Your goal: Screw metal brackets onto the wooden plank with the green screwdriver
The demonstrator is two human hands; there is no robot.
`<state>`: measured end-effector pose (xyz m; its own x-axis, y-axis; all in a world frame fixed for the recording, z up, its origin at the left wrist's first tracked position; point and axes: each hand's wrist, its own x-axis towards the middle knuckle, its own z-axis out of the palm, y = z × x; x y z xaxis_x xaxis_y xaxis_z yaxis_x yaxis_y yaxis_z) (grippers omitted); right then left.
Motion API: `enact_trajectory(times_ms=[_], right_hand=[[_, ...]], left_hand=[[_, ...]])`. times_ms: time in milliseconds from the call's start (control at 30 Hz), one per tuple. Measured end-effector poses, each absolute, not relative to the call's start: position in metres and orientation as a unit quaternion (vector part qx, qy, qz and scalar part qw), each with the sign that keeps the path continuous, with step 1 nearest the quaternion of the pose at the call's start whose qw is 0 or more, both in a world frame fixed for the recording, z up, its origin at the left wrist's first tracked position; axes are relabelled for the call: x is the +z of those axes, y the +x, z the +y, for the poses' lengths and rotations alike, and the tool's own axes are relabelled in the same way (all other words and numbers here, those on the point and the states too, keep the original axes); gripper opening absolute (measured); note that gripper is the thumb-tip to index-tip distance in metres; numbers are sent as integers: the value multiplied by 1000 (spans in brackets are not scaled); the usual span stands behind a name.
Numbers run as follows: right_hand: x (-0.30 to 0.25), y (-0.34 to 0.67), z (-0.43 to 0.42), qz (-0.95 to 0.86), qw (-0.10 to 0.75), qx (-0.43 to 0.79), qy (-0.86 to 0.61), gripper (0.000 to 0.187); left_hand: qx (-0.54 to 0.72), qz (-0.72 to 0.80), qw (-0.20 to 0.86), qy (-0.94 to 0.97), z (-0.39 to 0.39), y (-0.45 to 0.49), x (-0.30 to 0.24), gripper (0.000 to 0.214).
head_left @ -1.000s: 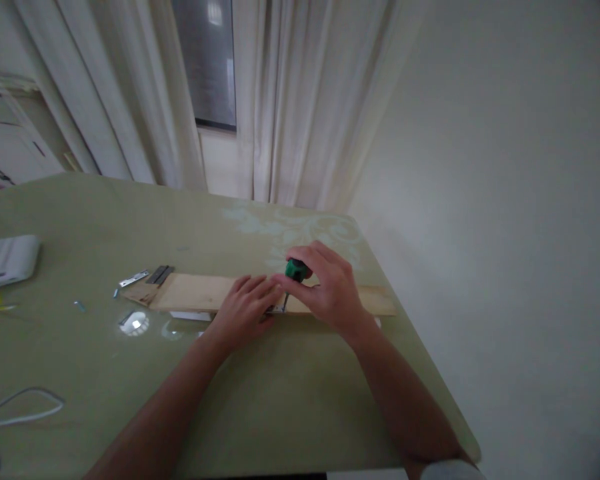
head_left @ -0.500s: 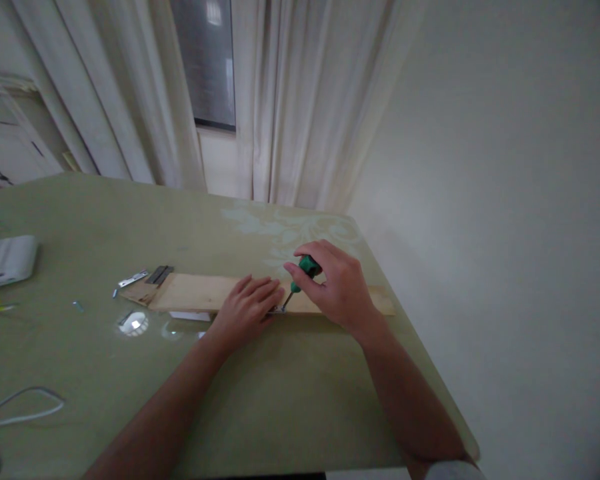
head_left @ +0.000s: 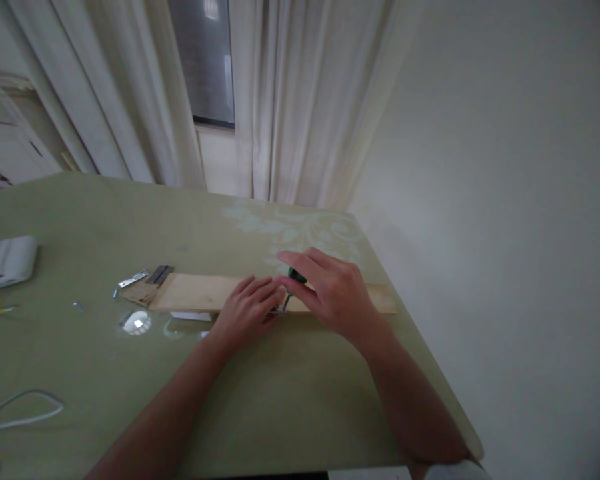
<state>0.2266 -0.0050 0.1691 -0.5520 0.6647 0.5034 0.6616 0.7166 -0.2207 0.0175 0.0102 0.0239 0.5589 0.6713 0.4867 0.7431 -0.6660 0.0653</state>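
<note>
Screwdriver point(head_left: 296, 275), green-handled, is standing tilted over the plank point(head_left: 195, 293), its tip meeting a small metal piece point(head_left: 279, 309) at the plank's near edge. The right hand point(head_left: 333, 293) is clasping the handle in its grip, forefinger stretching over the top. The left hand point(head_left: 247, 307) is lying flat on the plank beside the tip, grip released. The plank is lying on the green worktop point(head_left: 280, 400); a hinge point(head_left: 133, 279) is sitting farther left.

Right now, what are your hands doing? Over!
Left hand flat on wooden board. Right hand around green screwdriver, tip at board's near edge. Loose metal plates lie past board's left end, away from hands.
</note>
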Motion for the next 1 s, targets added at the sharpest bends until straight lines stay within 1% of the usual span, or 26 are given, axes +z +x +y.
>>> enact_trajectory(times_ms=[67,167,233,267,333,400,467,600,667,733,800,867,933,1000], right_hand=[[172,229,-8,-877,283,18,-387,43],[179,239,-12,-894,273,120,-334,55],[180,242,-12,-903,262,162,-298,55],[179,242,-11,-903,264,161,-298,51],[174,237,-8,-892,283,122,-331,38],[169,231,-6,-872,310,76,-372,33],[168,229,-4,-864,323,73,-379,39],[172,235,-2,-890,314,165,-287,52],[171,235,0,-893,327,179,-252,47],[168,231,3,-884,360,149,-259,37],[166,228,3,-870,384,112,-290,33],[168,230,2,-869,371,111,-308,41],[173,236,-1,-884,334,147,-291,49],[177,242,-2,-894,314,185,-262,47]], left_hand=[[-246,-402,71,-879,11,17,23,39],[-255,-397,69,-879,11,17,21,45],[-256,-394,68,-880,11,17,20,48],[-255,-393,68,-881,11,17,20,48],[-251,-396,69,-880,11,17,20,44],[-248,-400,69,-880,10,18,21,40],[-247,-400,67,-880,10,18,22,38],[-247,-397,62,-882,11,18,23,36],[-246,-397,59,-882,11,18,23,35],[-246,-398,58,-882,11,18,22,36],[-244,-401,56,-881,11,18,22,37],[-244,-405,52,-880,11,18,22,39],[-243,-407,47,-879,11,18,23,41],[-242,-407,44,-880,11,18,24,43]])
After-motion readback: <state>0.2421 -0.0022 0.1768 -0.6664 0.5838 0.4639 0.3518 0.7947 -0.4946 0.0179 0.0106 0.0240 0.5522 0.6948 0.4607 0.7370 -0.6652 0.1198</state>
